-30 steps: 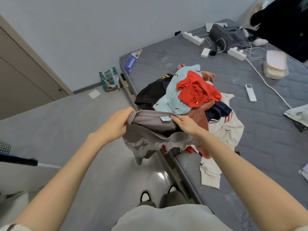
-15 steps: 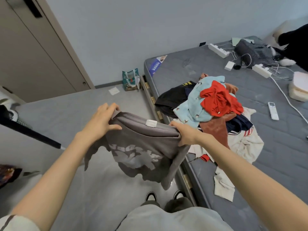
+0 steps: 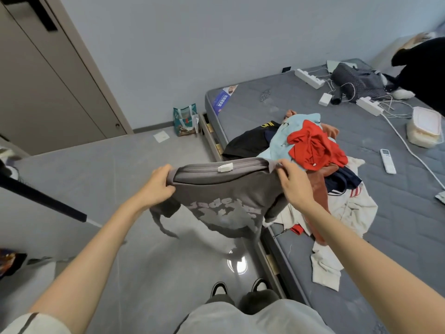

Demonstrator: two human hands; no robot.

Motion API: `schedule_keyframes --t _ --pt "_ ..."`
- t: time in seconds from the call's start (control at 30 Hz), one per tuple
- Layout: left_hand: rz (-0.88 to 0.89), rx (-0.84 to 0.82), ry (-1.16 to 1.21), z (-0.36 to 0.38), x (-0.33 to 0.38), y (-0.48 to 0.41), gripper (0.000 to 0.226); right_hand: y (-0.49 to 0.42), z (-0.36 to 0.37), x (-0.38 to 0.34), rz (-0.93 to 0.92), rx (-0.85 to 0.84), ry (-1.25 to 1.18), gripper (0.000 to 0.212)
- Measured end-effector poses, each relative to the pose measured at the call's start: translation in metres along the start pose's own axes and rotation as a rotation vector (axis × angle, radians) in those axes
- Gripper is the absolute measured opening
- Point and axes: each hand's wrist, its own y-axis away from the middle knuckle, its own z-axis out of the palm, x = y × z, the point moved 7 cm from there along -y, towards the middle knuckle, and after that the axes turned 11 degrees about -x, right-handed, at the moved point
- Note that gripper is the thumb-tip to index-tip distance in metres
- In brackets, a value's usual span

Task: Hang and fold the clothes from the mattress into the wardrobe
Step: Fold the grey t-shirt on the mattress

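A grey T-shirt (image 3: 224, 201) with a pale print and a white neck label hangs spread between my hands over the floor beside the bed. My left hand (image 3: 157, 186) grips its left shoulder. My right hand (image 3: 292, 186) pinches its right shoulder. Behind it, a pile of clothes (image 3: 310, 150) lies on the grey mattress (image 3: 397, 213): red, light blue, black, rust, navy and cream pieces. The wardrobe door (image 3: 48, 92) stands at the left, closed.
A remote (image 3: 387, 161), power strips (image 3: 309, 78) with white cables, a plastic box (image 3: 425, 126) and a dark bag (image 3: 358, 81) lie on the mattress. A small printed bag (image 3: 186, 121) stands on the floor by the bed corner. A dark pole (image 3: 43, 201) juts in from the left.
The grey T-shirt was lifted off the pile and pulled out wide over the floor. My view swung left, bringing the wardrobe door into sight.
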Motion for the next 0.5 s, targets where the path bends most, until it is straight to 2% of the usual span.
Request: schedule_keyframes --t 0.13,0.27,0.4,0.5 --pt "0.042 -0.001 0.154 0.005 0.021 -0.010 0.013 0.026 -0.028 0.011 0.090 0.283 0.100 0.013" --pt "0.157 0.064 0.055 0.022 0.060 -0.024 0.010 0.054 -0.049 0.029 0.194 0.419 0.097 0.021" --pt "0.385 0.137 -0.059 0.042 0.117 -0.027 0.017 0.105 -0.071 0.049 0.263 0.622 0.061 0.017" --pt "0.555 0.223 -0.144 0.061 0.156 -0.013 0.019 0.152 -0.092 0.061 0.248 0.798 0.053 0.012"
